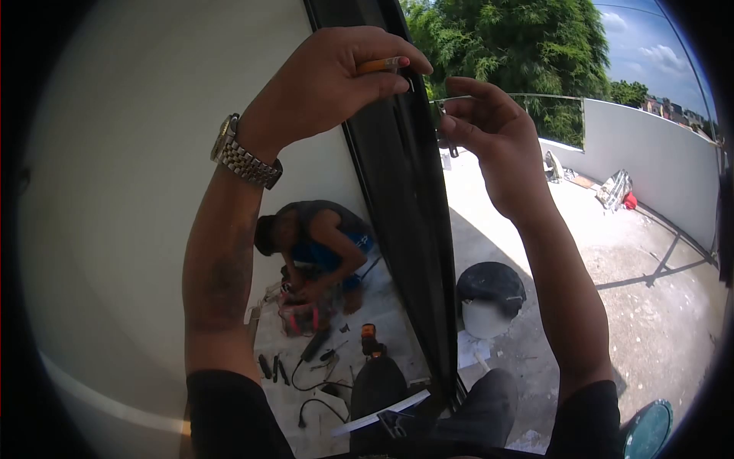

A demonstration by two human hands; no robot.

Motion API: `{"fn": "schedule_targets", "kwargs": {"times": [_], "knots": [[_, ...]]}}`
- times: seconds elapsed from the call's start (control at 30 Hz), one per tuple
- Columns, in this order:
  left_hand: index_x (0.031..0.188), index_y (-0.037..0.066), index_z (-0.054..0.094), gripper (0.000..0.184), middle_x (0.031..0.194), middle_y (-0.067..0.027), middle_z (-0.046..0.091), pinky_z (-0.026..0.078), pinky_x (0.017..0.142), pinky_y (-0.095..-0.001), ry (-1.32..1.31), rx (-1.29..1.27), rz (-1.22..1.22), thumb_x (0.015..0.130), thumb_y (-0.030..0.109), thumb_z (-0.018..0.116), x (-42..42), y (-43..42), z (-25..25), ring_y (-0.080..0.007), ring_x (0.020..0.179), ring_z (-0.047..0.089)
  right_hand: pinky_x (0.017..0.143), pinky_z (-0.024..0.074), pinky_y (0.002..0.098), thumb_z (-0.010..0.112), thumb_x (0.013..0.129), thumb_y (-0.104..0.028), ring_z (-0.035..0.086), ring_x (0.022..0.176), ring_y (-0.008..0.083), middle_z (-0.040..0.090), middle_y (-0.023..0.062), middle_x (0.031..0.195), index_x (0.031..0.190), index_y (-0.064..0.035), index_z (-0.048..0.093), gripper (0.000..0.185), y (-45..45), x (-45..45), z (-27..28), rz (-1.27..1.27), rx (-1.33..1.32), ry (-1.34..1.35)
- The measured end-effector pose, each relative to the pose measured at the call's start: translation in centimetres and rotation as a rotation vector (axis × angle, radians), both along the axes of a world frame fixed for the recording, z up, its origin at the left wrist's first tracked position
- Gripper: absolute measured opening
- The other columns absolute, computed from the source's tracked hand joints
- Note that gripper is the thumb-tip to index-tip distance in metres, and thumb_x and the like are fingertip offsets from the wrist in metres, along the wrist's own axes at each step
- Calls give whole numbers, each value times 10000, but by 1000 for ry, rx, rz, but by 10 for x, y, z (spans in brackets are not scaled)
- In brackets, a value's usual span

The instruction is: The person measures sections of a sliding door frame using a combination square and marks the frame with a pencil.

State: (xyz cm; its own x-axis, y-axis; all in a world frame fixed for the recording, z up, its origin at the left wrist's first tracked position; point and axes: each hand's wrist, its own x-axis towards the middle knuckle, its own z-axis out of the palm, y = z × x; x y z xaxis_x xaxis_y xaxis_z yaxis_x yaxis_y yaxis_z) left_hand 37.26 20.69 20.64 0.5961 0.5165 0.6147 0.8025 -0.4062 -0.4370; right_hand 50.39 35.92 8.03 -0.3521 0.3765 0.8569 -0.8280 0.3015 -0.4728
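My left hand (336,84), with a metal-band watch on its wrist, is closed around a yellow pencil (380,66) with a reddish end. Its fingertips reach the edge of a tall black door or window frame (401,191), which runs slanting down between my arms. On the frame's other side, my right hand (497,141) pinches a small, narrow metal piece (453,145) between thumb and fingers. That piece is close to the frame edge; whether it touches is unclear, and its exact kind cannot be made out.
A person (321,229) crouches on the left, hands at a red-trimmed bag (302,317). Hand tools and a black cord (306,394) lie on the floor. Below me is an orange-and-black power tool (370,340). A bucket with a black top (489,294) stands right; a white wall (650,145) lies beyond.
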Motion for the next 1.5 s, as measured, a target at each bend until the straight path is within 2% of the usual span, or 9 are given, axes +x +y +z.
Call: {"fn": "schedule_targets", "kwargs": {"times": [0.23, 0.3, 0.43, 0.5, 0.63, 0.8, 0.87, 1.07, 1.5], "knots": [[1078, 98, 721, 159, 812, 32, 661, 450, 605, -210, 239, -62, 277, 942, 159, 664, 37, -5, 25, -58, 673, 559, 751, 568, 288, 710, 833, 32, 698, 804, 181, 700, 151, 968, 1313, 70, 487, 531, -7, 5, 38, -156, 146, 68], [907, -12, 693, 103, 795, -121, 682, 521, 689, -347, 49, -149, 281, 909, 64, 622, 49, -7, 30, -218, 722, 646, 741, 564, 285, 715, 828, 33, 700, 802, 184, 699, 151, 968, 1287, 71, 512, 504, -7, 3, 41, -137, 135, 93], [893, -30, 677, 102, 789, -119, 676, 515, 672, -321, 114, -110, 299, 910, 53, 621, 50, -8, 38, -211, 700, 636, 722, 547, 278, 747, 819, -19, 678, 793, 161, 698, 119, 951, 1199, 55, 590, 418, -1, 2, 38, -186, 155, 28], [884, -29, 675, 105, 769, -109, 662, 505, 654, -329, -36, -156, 277, 913, 54, 617, 38, 1, 42, -204, 682, 623, 709, 535, 275, 762, 815, -47, 665, 786, 147, 697, 101, 936, 1155, 43, 627, 376, 4, -1, 31, -209, 166, -9], [878, -24, 678, 110, 768, -101, 651, 500, 656, -333, -97, -189, 278, 917, 59, 616, 38, 4, 43, -197, 684, 618, 677, 501, 275, 786, 791, -108, 625, 747, 114, 679, 47, 845, 1034, 0, 687, 284, 4, -8, 21, -375, 200, -93], [856, -2, 695, 153, 804, -105, 652, 494, 685, -352, 110, -117, 441, 922, 113, 618, 47, 4, 43, -230, 718, 619, 667, 495, 287, 778, 778, -113, 621, 716, 125, 653, 50, 776, 954, -20, 693, 216, -3, -19, 15, -573, 216, -51], [846, 5, 695, 162, 805, -106, 652, 493, 685, -362, 140, -112, 464, 918, 126, 614, 51, 3, 44, -243, 724, 618, 662, 498, 307, 766, 775, -104, 622, 694, 164, 638, 72, 758, 908, -31, 683, 173, -6, -22, 13, -619, 215, 13], [809, 26, 681, 164, 796, -109, 650, 489, 680, -382, 261, -75, 503, 887, 152, 611, 50, 6, 46, -269, 745, 626, 656, 489, 356, 747, 764, -88, 595, 679, 231, 614, 82, 778, 901, -62, 663, 163, -3, -26, 12, -803, 350, 130], [789, 35, 673, 147, 760, -106, 651, 481, 657, -381, 205, -114, 509, 875, 132, 603, 52, 1, 45, -261, 721, 629, 675, 495, 376, 745, 767, -95, 605, 702, 243, 627, 93, 825, 933, -75, 664, 186, -6, -23, 11, -741, 331, 119]]}}
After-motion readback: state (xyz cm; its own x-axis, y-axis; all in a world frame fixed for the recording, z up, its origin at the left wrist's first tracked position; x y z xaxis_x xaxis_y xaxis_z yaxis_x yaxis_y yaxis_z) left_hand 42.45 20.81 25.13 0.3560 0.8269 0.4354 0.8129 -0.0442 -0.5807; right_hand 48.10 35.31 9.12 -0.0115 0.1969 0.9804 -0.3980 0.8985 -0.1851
